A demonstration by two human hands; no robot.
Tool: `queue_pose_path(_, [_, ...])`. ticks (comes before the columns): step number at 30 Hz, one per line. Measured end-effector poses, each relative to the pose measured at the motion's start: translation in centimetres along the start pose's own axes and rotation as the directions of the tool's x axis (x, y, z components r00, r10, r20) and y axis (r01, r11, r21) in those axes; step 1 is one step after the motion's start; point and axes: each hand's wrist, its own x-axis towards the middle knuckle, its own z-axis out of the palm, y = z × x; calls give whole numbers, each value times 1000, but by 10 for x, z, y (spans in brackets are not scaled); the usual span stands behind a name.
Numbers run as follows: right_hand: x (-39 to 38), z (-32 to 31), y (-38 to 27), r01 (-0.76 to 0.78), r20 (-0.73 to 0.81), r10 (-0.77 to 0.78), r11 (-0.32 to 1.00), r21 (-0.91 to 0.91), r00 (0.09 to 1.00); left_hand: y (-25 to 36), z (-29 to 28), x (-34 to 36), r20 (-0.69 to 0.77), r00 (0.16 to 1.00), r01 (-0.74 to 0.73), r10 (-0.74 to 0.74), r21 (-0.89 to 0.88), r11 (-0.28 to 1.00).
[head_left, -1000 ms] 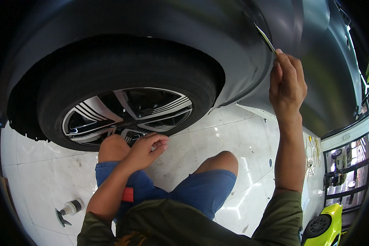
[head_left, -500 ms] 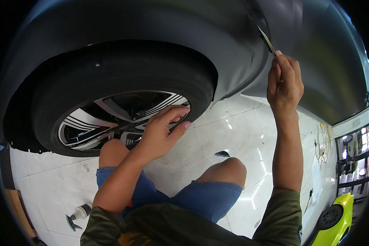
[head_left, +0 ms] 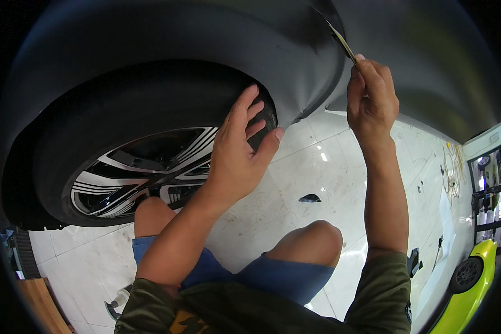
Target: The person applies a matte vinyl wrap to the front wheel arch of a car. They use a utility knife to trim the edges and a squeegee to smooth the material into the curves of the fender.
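Dark grey bodywork of a car fills the upper part of the view, with a wheel-arch panel (head_left: 286, 72) over a black tyre (head_left: 150, 103) and a silver-and-black rim (head_left: 108, 186). My right hand (head_left: 374, 100) is closed on a thin strip (head_left: 342, 40) with a pale edge. The strip runs up from my fingertips to the seam between that panel and the grey panel (head_left: 428, 67) on the right; its exact kind is not clear. My left hand (head_left: 240, 150) is raised in front of the tyre, fingers apart, holding nothing, near the panel's rear lower edge.
My bent knees are between the wheel and me. On the white tiled floor (head_left: 295, 167) lies a small dark piece (head_left: 310, 198). A spray bottle (head_left: 118, 300) is at lower left beside a wooden board (head_left: 43, 303). A yellow-green toy-like car (head_left: 473, 289) shows at far right, below a coiled hose (head_left: 453, 167).
My left hand has risen from the rim towards the panel edge, its fingers spreading. My right hand still grips the strip. The whole view has shifted slightly.
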Motion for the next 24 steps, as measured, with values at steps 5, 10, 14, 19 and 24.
queue_pose_path(5, [-17, 4, 8, -37, -2, 37, 999, 5, 999, -1, 15, 10, 0, 995, 103, -103, -35, 994])
queue_pose_path(10, [-36, 12, 18, -73, -20, 74, 996, 41, 997, -21, 23, 12, 46, 986, 162, -161, -33, 986])
queue_pose_path(14, [-56, 19, 23, -122, -27, 124, 991, 52, 992, -39, 36, 6, 54, 966, 255, -251, -85, 963])
queue_pose_path(19, [-76, 28, 25, -159, -40, 162, 985, 67, 986, -61, 45, 2, 91, 958, 278, -273, -57, 959])
queue_pose_path(24, [-96, 33, 32, -169, -13, 171, 981, 100, 985, -75, 63, -3, 104, 937, 341, -334, -58, 938])
